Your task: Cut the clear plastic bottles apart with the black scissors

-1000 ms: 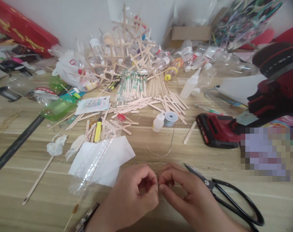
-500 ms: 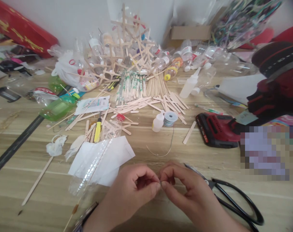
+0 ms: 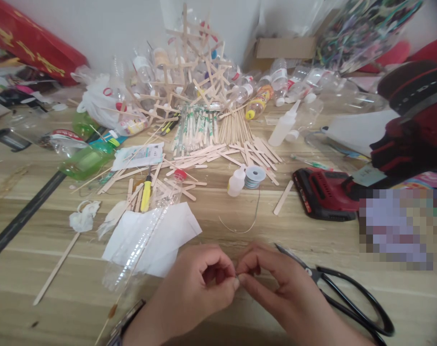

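Observation:
My left hand point(image 3: 204, 278) and my right hand point(image 3: 276, 281) meet at the fingertips near the bottom centre, both in a pinch. Something tiny and dark shows between the fingertips, too small to name. Black-handled scissors point(image 3: 314, 275) lie beside and partly under my right forearm. Beyond the hands, a spool of thin wire point(image 3: 255, 177) stands with its loose end curving over the wooden table point(image 3: 211, 216). Next to the spool is a small white bottle point(image 3: 236, 181). White paper point(image 3: 184, 221) and a clear plastic piece point(image 3: 132, 247) lie left of my left hand.
A red and black power tool point(image 3: 322, 194) rests at the right. Wooden sticks point(image 3: 204, 156), a yellow-handled screwdriver point(image 3: 145, 194) and a green bottle point(image 3: 87, 161) lie farther back. Behind them, a stick structure point(image 3: 184, 62) stands among plastic bottles. A cardboard box point(image 3: 285, 48) is at the back.
The fingertips have shifted slightly against each other, with the right fingers a little further left. The dark bit between them shows more clearly. The objects on the table lie as before.

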`<move>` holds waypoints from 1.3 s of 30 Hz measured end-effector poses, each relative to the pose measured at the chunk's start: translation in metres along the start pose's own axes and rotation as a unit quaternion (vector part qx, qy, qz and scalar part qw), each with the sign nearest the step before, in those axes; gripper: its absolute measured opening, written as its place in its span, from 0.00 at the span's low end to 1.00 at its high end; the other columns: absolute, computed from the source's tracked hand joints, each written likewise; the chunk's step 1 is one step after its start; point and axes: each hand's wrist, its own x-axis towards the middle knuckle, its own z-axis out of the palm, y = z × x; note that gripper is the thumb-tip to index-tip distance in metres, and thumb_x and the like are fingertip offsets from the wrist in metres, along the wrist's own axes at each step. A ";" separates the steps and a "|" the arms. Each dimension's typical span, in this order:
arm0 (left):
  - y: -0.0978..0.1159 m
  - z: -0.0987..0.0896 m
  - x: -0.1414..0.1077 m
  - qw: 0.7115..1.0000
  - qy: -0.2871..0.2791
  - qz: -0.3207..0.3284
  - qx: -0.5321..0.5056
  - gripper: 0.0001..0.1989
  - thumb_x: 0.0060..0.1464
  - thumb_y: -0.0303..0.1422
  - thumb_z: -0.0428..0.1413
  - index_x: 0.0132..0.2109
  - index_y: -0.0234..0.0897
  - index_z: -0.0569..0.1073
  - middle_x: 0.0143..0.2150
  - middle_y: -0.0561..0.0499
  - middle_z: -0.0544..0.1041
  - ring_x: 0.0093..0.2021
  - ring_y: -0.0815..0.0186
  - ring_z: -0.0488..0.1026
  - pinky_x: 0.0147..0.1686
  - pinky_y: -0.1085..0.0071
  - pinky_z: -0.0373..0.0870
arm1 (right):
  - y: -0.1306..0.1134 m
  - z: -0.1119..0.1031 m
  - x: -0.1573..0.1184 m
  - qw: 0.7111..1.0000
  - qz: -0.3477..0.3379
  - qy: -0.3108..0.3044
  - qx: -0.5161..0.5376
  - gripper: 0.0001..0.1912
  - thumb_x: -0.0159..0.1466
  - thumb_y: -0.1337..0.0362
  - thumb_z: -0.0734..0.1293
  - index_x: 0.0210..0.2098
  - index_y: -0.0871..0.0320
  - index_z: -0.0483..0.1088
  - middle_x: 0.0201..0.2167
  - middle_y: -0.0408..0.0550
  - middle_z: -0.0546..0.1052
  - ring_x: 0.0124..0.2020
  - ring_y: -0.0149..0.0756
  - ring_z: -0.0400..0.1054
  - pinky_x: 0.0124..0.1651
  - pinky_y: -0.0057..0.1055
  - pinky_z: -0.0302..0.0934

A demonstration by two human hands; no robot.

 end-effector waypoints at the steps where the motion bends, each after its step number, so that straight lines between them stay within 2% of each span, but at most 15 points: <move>1: 0.000 0.000 0.000 1.000 -0.004 -0.001 -0.008 0.05 0.49 0.29 0.58 0.26 0.39 0.70 0.24 0.58 0.66 0.26 0.69 0.61 0.27 0.72 0.56 | 0.000 0.000 0.000 1.000 0.002 -0.004 0.003 0.09 0.64 0.71 0.63 0.27 0.56 0.70 0.26 0.41 0.74 0.28 0.29 0.69 0.32 0.22 0.62; 13: -0.001 0.005 0.002 0.998 0.021 0.050 -0.019 0.03 0.44 0.27 0.52 0.25 0.39 0.67 0.23 0.58 0.64 0.25 0.70 0.61 0.24 0.73 0.56 | -0.003 0.002 -0.002 0.999 0.025 -0.014 0.020 0.08 0.64 0.68 0.64 0.28 0.56 0.71 0.27 0.42 0.76 0.30 0.29 0.71 0.34 0.22 0.63; 23: 0.000 0.009 0.000 0.986 0.089 0.135 0.048 0.04 0.45 0.27 0.48 0.26 0.40 0.63 0.23 0.57 0.65 0.25 0.69 0.63 0.25 0.75 0.60 | -0.004 0.005 -0.001 0.999 0.031 -0.015 0.028 0.09 0.63 0.68 0.63 0.27 0.55 0.69 0.26 0.41 0.75 0.28 0.29 0.69 0.33 0.21 0.62; 29: -0.003 0.010 0.001 0.988 0.085 0.121 0.039 0.04 0.48 0.27 0.49 0.27 0.40 0.64 0.24 0.56 0.66 0.26 0.69 0.63 0.26 0.74 0.61 | -0.005 0.004 -0.002 0.998 0.048 -0.007 0.036 0.08 0.63 0.66 0.64 0.27 0.55 0.70 0.25 0.41 0.74 0.27 0.29 0.68 0.32 0.21 0.62; 39: -0.011 0.010 -0.002 0.996 0.076 0.055 0.003 0.05 0.53 0.31 0.55 0.30 0.39 0.71 0.25 0.56 0.71 0.27 0.69 0.68 0.26 0.75 0.63 | -0.001 0.002 -0.001 0.992 0.092 0.023 0.079 0.09 0.63 0.62 0.65 0.27 0.55 0.73 0.24 0.41 0.72 0.28 0.31 0.66 0.32 0.24 0.59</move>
